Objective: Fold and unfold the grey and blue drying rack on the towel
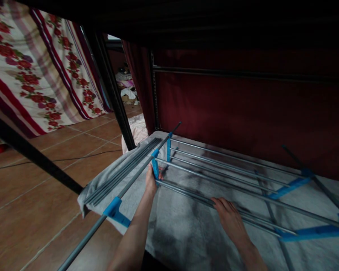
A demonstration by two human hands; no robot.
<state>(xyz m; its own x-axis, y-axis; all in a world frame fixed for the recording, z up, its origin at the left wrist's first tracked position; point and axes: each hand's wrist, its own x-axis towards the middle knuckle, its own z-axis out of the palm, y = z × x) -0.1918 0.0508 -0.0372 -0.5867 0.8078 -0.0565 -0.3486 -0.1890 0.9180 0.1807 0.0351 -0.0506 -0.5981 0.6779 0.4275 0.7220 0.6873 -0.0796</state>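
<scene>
A rack frame of grey metal rods joined by blue plastic brackets lies across a grey blanket [169, 226]. My left hand [151, 178] is closed around the lower part of a blue bracket [155, 163], where the rod ends meet it. To the right, my right hand [227, 214] grips a pair of long metal rods [186, 192] at about their middle. Nearer to me, another blue bracket [115, 211] sits on the long side pole [86, 241]. More blue brackets [313, 232] join the rods at the right end.
Several loose grey rods [121, 171] lie side by side on the blanket's left edge. Black metal posts [113, 82] and a dark red curtain [228, 109] surround the surface. A floral cloth [45, 67] hangs beyond the tiled floor [59, 158], which a thin cable crosses.
</scene>
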